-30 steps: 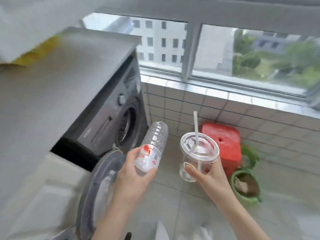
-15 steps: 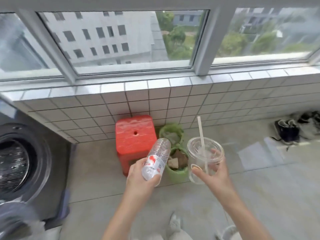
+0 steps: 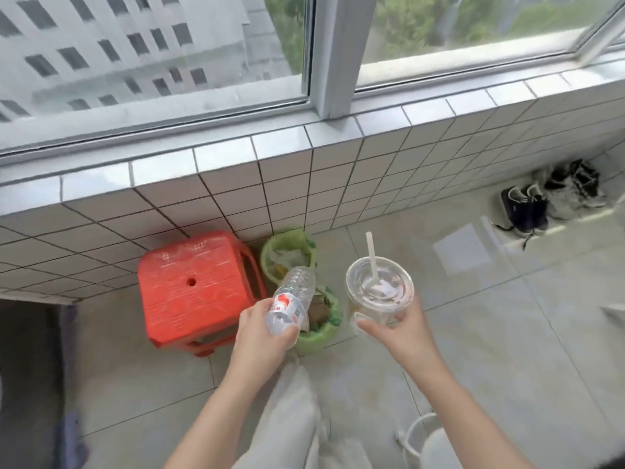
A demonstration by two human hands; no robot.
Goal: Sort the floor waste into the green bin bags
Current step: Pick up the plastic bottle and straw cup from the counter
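Both hands have come nearer the two green bin bags than half a second ago, and the washing machine that stood at the far left has slid almost out of the picture, while the shoes by the wall now show more fully.

The left hand has its fingers wrapped round the lower part of a clear plastic bottle, grasping it at the white label with its red mark. The bottle looks empty, its ribbed body tilts up and away from the fingers, and its far end hangs over the gap between the two bags.

The right hand has its fingers curled round a clear plastic cup from below and beside. The cup carries a flat clear lid with a pale straw rising through it; a little residue shows inside.

Just beyond the left fingers sits the near green bin bag, open, with brownish scraps in it. Farther past the bottle, against the tiled wall, the far green bin bag holds pale crumpled waste. A red plastic stool stands to the left of the left fingers, just beside both bags. Well off to the right of the right fingers, dark and light shoes lie along the wall on the glossy floor.
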